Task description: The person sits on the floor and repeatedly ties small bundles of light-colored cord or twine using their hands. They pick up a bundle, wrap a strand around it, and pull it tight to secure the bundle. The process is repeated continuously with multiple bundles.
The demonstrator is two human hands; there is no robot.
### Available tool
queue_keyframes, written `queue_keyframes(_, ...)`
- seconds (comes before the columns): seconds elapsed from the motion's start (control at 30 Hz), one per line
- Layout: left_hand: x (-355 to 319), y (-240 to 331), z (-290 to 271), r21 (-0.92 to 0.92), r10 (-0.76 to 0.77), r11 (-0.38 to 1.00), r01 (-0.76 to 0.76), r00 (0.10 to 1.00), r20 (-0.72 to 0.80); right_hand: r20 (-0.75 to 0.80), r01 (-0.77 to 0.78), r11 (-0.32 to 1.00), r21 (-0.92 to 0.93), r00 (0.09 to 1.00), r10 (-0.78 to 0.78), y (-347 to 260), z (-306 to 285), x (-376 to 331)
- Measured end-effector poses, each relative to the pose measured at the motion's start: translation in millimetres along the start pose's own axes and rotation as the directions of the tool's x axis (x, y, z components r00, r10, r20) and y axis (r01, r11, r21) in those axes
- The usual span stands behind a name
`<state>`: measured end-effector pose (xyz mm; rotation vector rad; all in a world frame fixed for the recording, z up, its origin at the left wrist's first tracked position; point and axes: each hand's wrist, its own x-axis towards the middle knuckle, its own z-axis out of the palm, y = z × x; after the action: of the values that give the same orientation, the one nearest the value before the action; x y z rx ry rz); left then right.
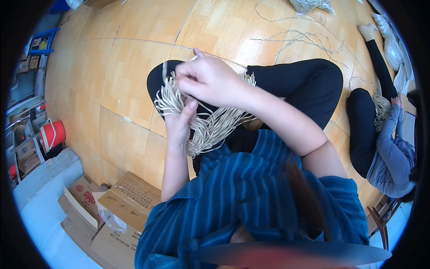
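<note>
A thick bundle of beige cord (215,127) lies across my lap, its looped strands fanning out at the upper left. My left hand (179,123) is wrapped round the bundle near that looped end, thumb pointing up. Just above it, my right hand (206,80) is closed, its fingers curled against the loops and its thumb raised. A blurred strand stands up beside the right fingers, and they seem to pinch cord there. The fingertips are partly hidden.
Loose cord strands (304,40) lie on the tiled floor ahead, below a further heap of cord (311,5). At right, another person (394,139) sits with a cord bundle. Cardboard boxes (130,197) stand at lower left; a red bucket (53,134) is at left.
</note>
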<state>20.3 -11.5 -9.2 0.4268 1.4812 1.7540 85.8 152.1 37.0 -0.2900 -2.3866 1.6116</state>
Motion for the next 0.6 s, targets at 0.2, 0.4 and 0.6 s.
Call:
queue_keyframes(0.2, 10, 4, -3, 0.0, 0.104, 0.995, -0.104, 0.995, 0.004, 0.005, -0.002, 0.996, 0.092, 1.0, 0.002, 13, -17, 25)
queue_keyframes(0.4, 26, 3, -22, -0.717, -0.021, 0.659, 0.227, 0.959, 0.283, -0.008, -0.207, 0.964, -0.168, 0.978, 0.209, 101, -53, -20)
queue_keyframes(0.6, 24, 1, -30, -0.727, -0.061, 0.653, 0.214, 0.971, 0.231, 0.003, -0.536, 0.74, -0.405, 0.809, 0.588, 157, -39, -51)
